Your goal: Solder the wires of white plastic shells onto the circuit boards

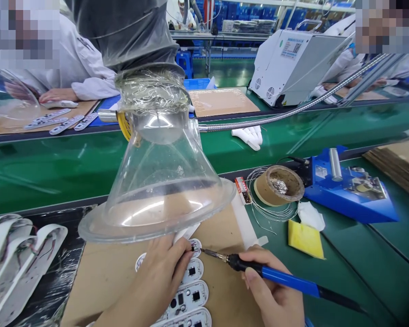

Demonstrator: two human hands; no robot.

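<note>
Caution: iron tip [206, 251] near fingers [187, 247].
Right hand [277, 288] closed around soldering iron [289, 280]; left hand [155, 274] half-curled at circuit board [197, 247], grip unclear. Slippage could burn skin.

**Green, Blue and Brown, Broken by White and Yellow**

At lower centre, white circuit boards [194, 297] carry black squares, above a plain brown work mat [102, 268]. The soldering iron [289, 279] has a bright blue handle between black sections, with a silvery front. Right of centre, the sponge [305, 239] is yellow, the ring-shaped tub [266, 190] tan, and the stand [354, 200] vivid blue with silver metal. Deep green covers the tabletop [354, 259] at lower right and the glossy belt [71, 168] across the middle. The funnel hood [163, 181] is colourless under a dark grey duct [132, 32]. At upper right, a white machine [293, 68] bears a pale label with a black-and-white chequered code.
</note>
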